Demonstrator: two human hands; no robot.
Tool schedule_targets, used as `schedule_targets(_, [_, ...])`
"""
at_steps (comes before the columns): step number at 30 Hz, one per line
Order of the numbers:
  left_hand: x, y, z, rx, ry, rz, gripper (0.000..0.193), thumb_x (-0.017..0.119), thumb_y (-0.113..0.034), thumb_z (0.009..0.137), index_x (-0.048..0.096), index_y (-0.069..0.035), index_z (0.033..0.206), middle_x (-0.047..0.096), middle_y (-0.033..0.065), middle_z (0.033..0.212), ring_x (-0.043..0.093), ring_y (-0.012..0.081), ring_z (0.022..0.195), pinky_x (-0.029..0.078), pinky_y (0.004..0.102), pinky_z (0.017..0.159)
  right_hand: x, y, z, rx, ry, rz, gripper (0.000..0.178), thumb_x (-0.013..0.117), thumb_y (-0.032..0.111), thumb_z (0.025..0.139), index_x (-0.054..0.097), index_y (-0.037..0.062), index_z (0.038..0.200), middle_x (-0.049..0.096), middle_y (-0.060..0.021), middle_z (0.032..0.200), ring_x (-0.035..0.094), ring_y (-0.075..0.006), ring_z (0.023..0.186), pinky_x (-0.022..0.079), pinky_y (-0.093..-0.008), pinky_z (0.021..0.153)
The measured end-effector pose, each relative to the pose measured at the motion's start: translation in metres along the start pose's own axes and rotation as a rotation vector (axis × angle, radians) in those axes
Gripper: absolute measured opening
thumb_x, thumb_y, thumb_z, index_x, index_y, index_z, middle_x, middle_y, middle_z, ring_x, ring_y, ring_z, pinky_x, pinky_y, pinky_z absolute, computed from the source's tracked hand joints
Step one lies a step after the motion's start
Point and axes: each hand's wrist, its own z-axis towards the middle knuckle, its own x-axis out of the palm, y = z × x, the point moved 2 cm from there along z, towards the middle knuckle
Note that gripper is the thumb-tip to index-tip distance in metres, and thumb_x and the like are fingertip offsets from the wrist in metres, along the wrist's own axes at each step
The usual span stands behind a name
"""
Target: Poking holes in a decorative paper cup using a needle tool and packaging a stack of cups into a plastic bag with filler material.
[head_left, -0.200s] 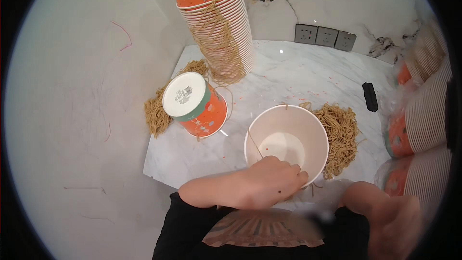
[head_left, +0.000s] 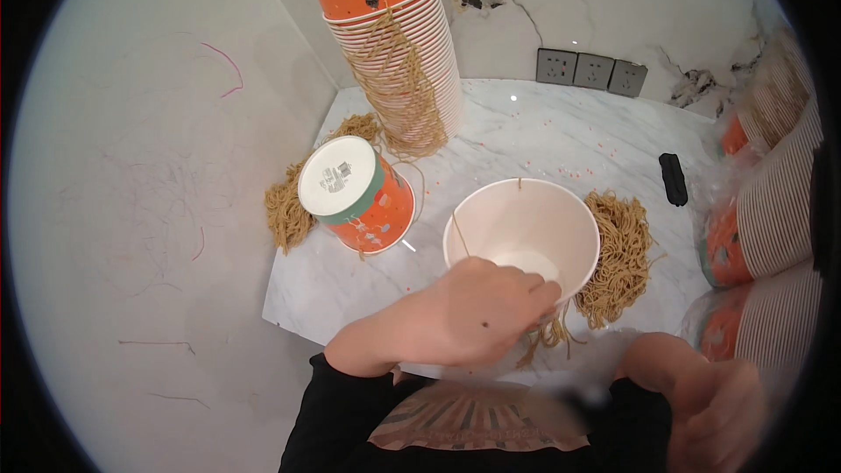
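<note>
A white-lined paper bucket (head_left: 491, 223) sits on the marble table with its mouth facing me. My left hand (head_left: 491, 307) is closed over its near rim, knuckles up, with the fingertips partly hidden. A thin tan cord (head_left: 462, 232) runs along the bucket's inner left wall to that hand, and another short bit shows at the far rim. Loose cord ends (head_left: 550, 337) hang below my left hand. A heap of tan cords (head_left: 618, 258) lies against the bucket's right side. At the lower right, my right hand (head_left: 718, 390) is blurred, its fingers unclear, apart from the bucket.
An upside-down orange and green bucket (head_left: 377, 219) stands at the left beside more tan cords (head_left: 289, 210). Behind it rises a tall bucket stack (head_left: 447, 61) draped with cords. Wrapped bucket stacks (head_left: 780, 210) line the right. A black object (head_left: 673, 180) lies near wall sockets (head_left: 593, 71).
My left hand has moved up slightly, and the bucket has shifted, showing less of its bottom. More cord ends show below the hand. My right hand stays about where it was.
</note>
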Motion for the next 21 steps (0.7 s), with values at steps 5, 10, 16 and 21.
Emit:
schedule_targets(5, [-0.034,0.022,-0.008,-0.021,-0.378,-0.571,0.030,0.065,-0.010,0.091,0.059,0.001,0.118,0.070,0.0096,0.096,0.068,0.0236,0.082,0.053,0.0333,0.070,0.013,-0.037,0.003,-0.429,-0.119,0.292,0.028,0.062,0.018,0.093,0.059,0.0230,0.120,0.047,0.0062,0.061,0.033,-0.0052,0.045,0.028,-0.0217,0.046])
schedule_targets(10, [-0.051,0.056,-0.018,-0.001,-1.012,-1.312,0.039,0.060,-0.011,0.098,0.055,0.003,0.134,0.069,0.0094,0.121,0.065,0.0162,0.111,0.052,0.0308,0.097,0.005,-0.045,-0.009,-0.414,-0.127,0.180,0.044,0.065,0.037,0.098,0.052,0.0235,0.138,0.047,0.0069,0.064,0.036,-0.0039,0.050,0.033,-0.0228,0.053])
schedule_targets(16, [-0.058,0.088,-0.033,0.260,-1.054,-2.024,0.040,0.041,-0.017,0.108,0.043,0.007,0.140,0.054,0.0210,0.143,0.054,0.0302,0.132,0.043,0.0475,0.113,-0.007,-0.118,-0.033,0.179,-0.585,-0.089,0.013,0.057,0.012,0.096,0.055,0.0065,0.107,0.052,-0.0012,0.077,0.047,-0.0088,0.066,0.038,-0.0223,0.062])
schedule_targets(21, [-0.060,0.093,-0.035,0.280,-1.142,-1.976,0.040,0.042,-0.018,0.108,0.044,0.002,0.143,0.055,0.0151,0.144,0.053,0.0271,0.133,0.044,0.0457,0.113,0.033,-0.173,-0.016,0.667,-0.269,-0.082,0.057,0.061,0.018,0.098,0.039,0.0015,0.147,0.055,-0.0105,0.125,0.052,-0.0159,0.105,0.045,-0.0337,0.094])
